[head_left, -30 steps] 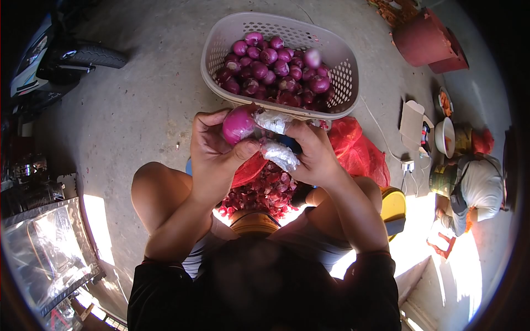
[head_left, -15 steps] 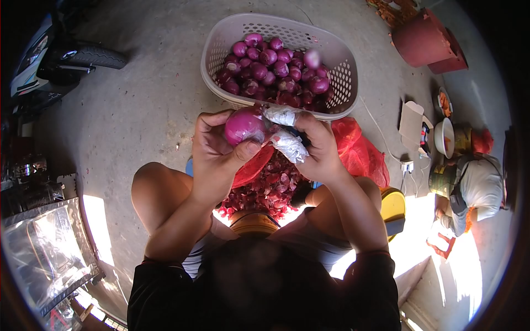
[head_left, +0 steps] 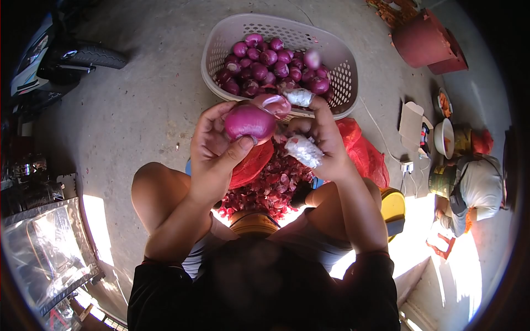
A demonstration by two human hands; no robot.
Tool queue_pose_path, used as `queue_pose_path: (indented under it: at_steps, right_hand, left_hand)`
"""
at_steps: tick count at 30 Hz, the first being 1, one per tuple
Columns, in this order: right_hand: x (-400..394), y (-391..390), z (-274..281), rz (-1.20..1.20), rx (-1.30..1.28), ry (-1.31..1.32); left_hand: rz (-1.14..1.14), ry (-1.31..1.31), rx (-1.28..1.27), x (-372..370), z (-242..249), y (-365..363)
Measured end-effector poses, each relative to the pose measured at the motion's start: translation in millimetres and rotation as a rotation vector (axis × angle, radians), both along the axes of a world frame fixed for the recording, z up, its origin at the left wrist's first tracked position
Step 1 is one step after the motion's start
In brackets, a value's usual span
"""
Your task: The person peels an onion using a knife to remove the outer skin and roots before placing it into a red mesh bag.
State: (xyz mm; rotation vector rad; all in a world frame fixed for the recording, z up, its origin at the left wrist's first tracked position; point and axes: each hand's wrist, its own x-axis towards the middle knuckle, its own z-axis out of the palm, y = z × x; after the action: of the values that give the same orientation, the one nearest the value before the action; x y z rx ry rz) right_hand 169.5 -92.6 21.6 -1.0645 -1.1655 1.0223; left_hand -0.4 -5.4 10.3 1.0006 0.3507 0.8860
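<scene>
My left hand (head_left: 212,151) is closed round a glossy red onion (head_left: 249,122), thumb along its near side. A pale-lined flap of peel (head_left: 274,105) curls up from the onion's upper right, beside my right index finger. On my right hand (head_left: 326,135), silvery-white wrapping (head_left: 305,151) covers the thumb and index finger, whose tips are apart. The other fingers curl inward, hiding whatever they may hold. Beyond both hands stands a grey perforated plastic basket (head_left: 212,41) of red onions (head_left: 269,57). Below them, between my legs, lies a heap of dark red onion skins (head_left: 270,185).
Red mesh netting (head_left: 361,151) lies right of my right hand. A motorbike wheel (head_left: 96,55) is at upper left. A person (head_left: 480,185) bends over at right, near a white bowl (head_left: 443,138), an open cardboard box (head_left: 411,124) and a power cord (head_left: 407,165).
My right hand has swung its index finger up and away from the thumb. A flap of peel now stands off the onion, which has turned slightly in my left hand.
</scene>
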Motion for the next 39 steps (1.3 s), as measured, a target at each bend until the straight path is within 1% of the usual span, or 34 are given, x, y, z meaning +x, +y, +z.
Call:
queue_pose_path:
  at_steps: [2,3,5,8,12,13,14,16,18,19,20,21,22,23,24,26,29,32,35,38,39]
  right_hand:
    - [-3,0,-4,0.015,0.024,-0.05]
    - [-1,2,-13,0.02,0.045,-0.128]
    - [-4,1,-19,-0.011,0.072,-0.137]
    - [-4,2,-16,-0.038,0.119,-0.31]
    - [-3,6,-11,-0.125,0.115,-0.229]
    - [-3,5,-9,-0.157,0.09,-0.146]
    - [2,4,-8,-0.186,0.048,-0.138]
    - [8,4,-9,-0.228,0.075,-0.093]
    - [11,3,1,-0.152,0.042,-0.142]
    - [13,2,4,-0.113,0.026,-0.167]
    - [15,-3,-12,-0.149,0.058,-0.283]
    - [14,-5,-1,-0.101,-0.003,-0.381]
    - [12,-6,9,-0.052,-0.064,-0.479]
    - [10,-5,5,-0.062,0.021,-0.544]
    - [11,-7,8,-0.043,-0.044,-0.652]
    - [11,-5,1,0.014,0.131,-0.652]
    - [11,-5,0,-0.011,0.144,-0.739]
    - [10,-5,-9,-0.064,0.159,-0.749]
    - [5,-5,-2,-0.032,0.08,-0.796]
    - [2,-4,-3,-0.07,0.116,-0.795]
    - [3,-4,-2,-0.061,0.074,-0.774]
  left_hand:
    - [-0.046,-0.005,0.008,-1,-1,0]
    - [-0.069,-0.007,0.012,-2,-1,0]
    - [-0.056,0.028,0.016,-1,-1,-1]
    - [-0.039,0.07,-0.053,0,0,-3]
    - [-0.082,0.053,-0.108,-2,-2,-1]
    - [-0.08,0.025,-0.117,-1,-1,-1]
    - [-0.079,-0.003,-0.126,0,2,0]
    - [-0.082,-0.043,-0.162,1,3,1]
    - [-0.092,-0.066,-0.215,-2,2,4]
    - [-0.103,-0.08,-0.284,-3,3,5]
    - [-0.114,-0.095,-0.353,-4,6,6]
    - [-0.125,-0.109,-0.422,-5,8,6]
    - [-0.122,-0.098,-0.424,-5,8,6]
    - [-0.118,-0.086,-0.426,-5,8,6]
    - [-0.114,-0.074,-0.428,-5,7,6]
    - [-0.101,-0.069,-0.413,-4,6,5]
    - [-0.098,-0.076,-0.414,-4,5,5]
    - [-0.105,-0.073,-0.383,-5,3,5]
    - [-0.105,-0.045,-0.382,-6,-2,5]
    - [-0.086,0.004,-0.345,-4,-1,2]
    - [-0.077,0.022,-0.322,-3,0,1]
